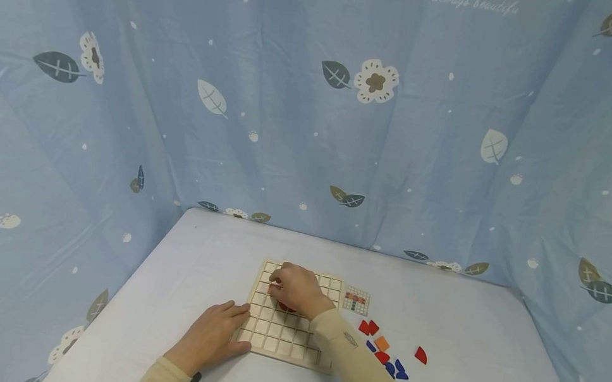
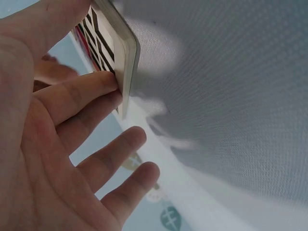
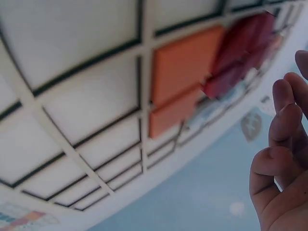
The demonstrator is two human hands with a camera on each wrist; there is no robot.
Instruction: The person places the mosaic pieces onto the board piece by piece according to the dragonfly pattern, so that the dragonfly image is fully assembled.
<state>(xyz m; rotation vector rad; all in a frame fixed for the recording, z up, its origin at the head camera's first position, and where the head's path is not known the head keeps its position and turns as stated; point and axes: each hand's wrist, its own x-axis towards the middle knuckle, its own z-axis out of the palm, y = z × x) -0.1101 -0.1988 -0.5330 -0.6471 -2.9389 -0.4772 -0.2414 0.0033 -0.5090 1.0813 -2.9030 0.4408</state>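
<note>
A wooden grid board (image 1: 271,343) lies on the white table. Along its left side rests my left hand (image 1: 215,336), with the thumb at the near corner. The left wrist view shows my index and middle fingertips touching the board's edge (image 2: 127,67), fingers nearly straight. Over the board's upper part is my right hand (image 1: 299,289), fingers curled, with a small orange-red piece (image 1: 273,287) at the fingertips; whether they pinch it is unclear. Below that hand sit red pieces (image 1: 286,307). The right wrist view shows orange tiles (image 3: 185,67) and dark red pieces (image 3: 240,53) in the grid.
Right of the board lies a pattern card (image 1: 356,300). Nearer are loose pieces: several red ones (image 1: 364,327), an orange tile (image 1: 381,343) and several blue ones (image 1: 400,366). A red quarter-round piece (image 1: 421,355) lies farther right. Blue printed cloth (image 1: 288,150) encloses the table.
</note>
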